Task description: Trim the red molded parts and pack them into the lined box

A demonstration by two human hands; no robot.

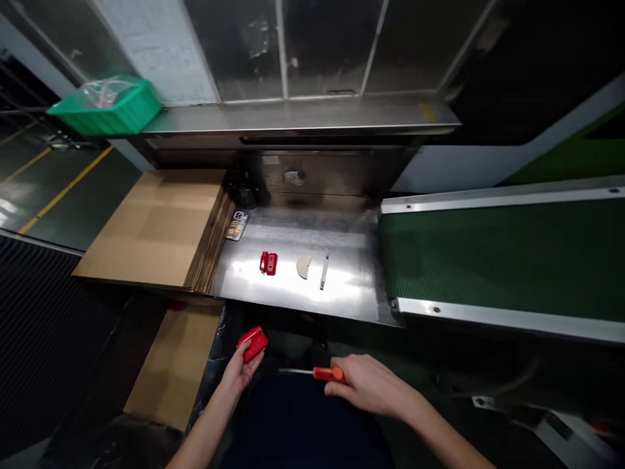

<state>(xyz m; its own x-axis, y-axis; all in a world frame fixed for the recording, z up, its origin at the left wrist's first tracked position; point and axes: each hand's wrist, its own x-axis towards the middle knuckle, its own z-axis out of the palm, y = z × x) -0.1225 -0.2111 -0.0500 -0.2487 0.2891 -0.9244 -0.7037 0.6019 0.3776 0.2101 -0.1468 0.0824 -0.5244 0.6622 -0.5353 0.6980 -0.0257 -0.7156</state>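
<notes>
My left hand (241, 370) is closed round a red plastic part (254, 343), just in front of the table's near edge. In my right hand (364, 384) is an orange-handled tool (325, 373) with a thin metal blade or shaft pointing left, apart from the red part; its exact kind is unclear. On the metal table (288, 296) beyond lie another red plastic part (268, 263), a beige half-round piece (303, 266) and a slim silver knife-like tool (325, 271).
Flat cardboard sheets (151, 225) are stacked at the left, beside a phone-like item (237, 225). A green conveyor belt (502, 254) runs off to the right. Above the table is a metal shelf (293, 117), with a green bin (117, 114) at its left end.
</notes>
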